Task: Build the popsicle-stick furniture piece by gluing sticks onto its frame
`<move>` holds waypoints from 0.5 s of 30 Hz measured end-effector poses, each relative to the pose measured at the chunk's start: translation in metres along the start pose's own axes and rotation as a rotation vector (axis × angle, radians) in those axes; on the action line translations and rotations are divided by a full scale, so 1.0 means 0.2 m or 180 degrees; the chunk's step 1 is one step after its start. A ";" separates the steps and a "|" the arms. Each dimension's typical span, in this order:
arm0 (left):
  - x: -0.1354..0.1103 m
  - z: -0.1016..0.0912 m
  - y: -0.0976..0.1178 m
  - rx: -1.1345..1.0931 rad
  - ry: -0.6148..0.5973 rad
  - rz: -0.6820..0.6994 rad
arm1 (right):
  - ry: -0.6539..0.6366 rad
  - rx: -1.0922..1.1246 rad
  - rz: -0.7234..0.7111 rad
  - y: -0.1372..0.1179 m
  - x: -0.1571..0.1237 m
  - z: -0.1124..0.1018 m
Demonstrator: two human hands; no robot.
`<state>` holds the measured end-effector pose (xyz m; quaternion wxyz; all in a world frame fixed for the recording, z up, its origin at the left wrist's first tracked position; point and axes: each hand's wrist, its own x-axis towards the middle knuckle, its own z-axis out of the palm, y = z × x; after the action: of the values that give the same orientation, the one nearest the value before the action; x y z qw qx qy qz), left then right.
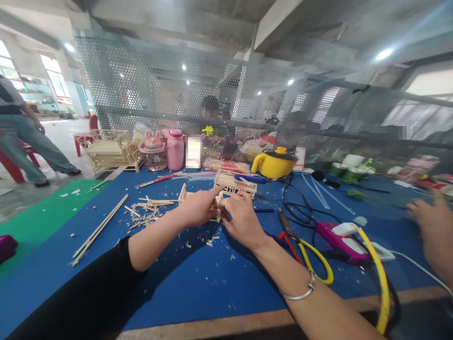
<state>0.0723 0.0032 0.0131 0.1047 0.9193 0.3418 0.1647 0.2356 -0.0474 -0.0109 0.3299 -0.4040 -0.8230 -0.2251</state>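
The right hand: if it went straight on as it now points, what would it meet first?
Probably the left hand, lying just ahead of the right hand. The small wooden frame at their fingertips may come first; depth there is unclear.

This looks like a handicraft workshop. Under the fingers (231, 204) spreads a blue-topped worktable (198, 302), with cut stick offcuts (150, 213) just left of them and two long thin sticks (101, 229) farther left. Right of the fingers lie a yellow-handled cutting tool (288, 227) and what looks like a purple power strip (326, 234); far right is a co-worker's hand (430, 215). Beyond the fingers, to the left, stands a slatted stick model (109, 150); straight beyond, a perforated screen (152, 85) rises beneath a bare concrete ceiling (198, 30).
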 end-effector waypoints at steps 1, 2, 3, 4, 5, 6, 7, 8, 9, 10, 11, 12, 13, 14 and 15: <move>0.00 0.00 0.00 -0.0018 -0.0001 0.0010 | -0.0009 -0.0014 -0.0001 0.00 0.00 0.00; 0.00 0.00 0.00 -0.0033 0.0000 0.0020 | -0.0013 -0.0022 -0.0011 0.00 0.00 0.00; 0.00 0.00 0.00 -0.0043 0.0004 0.0027 | -0.0020 -0.0024 -0.0028 0.00 0.00 0.00; -0.01 0.00 0.00 -0.0053 0.0005 0.0037 | -0.0027 -0.0024 -0.0049 -0.01 0.00 0.00; -0.01 0.00 -0.01 -0.0065 0.0006 0.0042 | -0.0037 -0.0025 -0.0069 -0.01 0.00 0.00; -0.01 0.00 -0.01 -0.0078 0.0000 0.0045 | -0.0043 -0.0030 -0.0085 -0.01 0.00 0.00; -0.01 0.00 -0.01 -0.0099 -0.0012 0.0043 | -0.0045 -0.0040 -0.0089 -0.01 0.00 0.00; -0.01 -0.01 -0.01 -0.0125 -0.0031 0.0041 | -0.0051 -0.0051 -0.0089 -0.01 0.00 0.00; -0.01 -0.01 -0.01 -0.0152 -0.0047 0.0039 | -0.0058 -0.0059 -0.0084 -0.01 0.00 0.00; -0.01 -0.01 -0.01 -0.0177 -0.0056 0.0035 | -0.0067 -0.0062 -0.0077 -0.01 0.00 0.00; -0.01 -0.02 -0.01 -0.0200 -0.0054 0.0031 | -0.0078 -0.0061 -0.0072 -0.01 0.00 0.00; -0.01 -0.02 0.00 -0.0222 -0.0041 0.0032 | -0.0089 -0.0061 -0.0067 -0.01 0.00 0.00; -0.01 -0.03 0.00 -0.0243 -0.0019 0.0031 | -0.0102 -0.0057 -0.0066 -0.01 0.00 0.00; -0.01 -0.03 0.00 -0.0259 -0.0001 0.0025 | -0.0110 -0.0054 -0.0062 -0.01 0.00 0.00; -0.01 -0.03 0.00 -0.0273 0.0012 0.0022 | -0.0116 -0.0051 -0.0056 -0.01 0.00 0.00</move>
<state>0.0684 0.0012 0.0185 0.1428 0.9148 0.3315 0.1813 0.2347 -0.0482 -0.0117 0.3096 -0.4034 -0.8305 -0.2273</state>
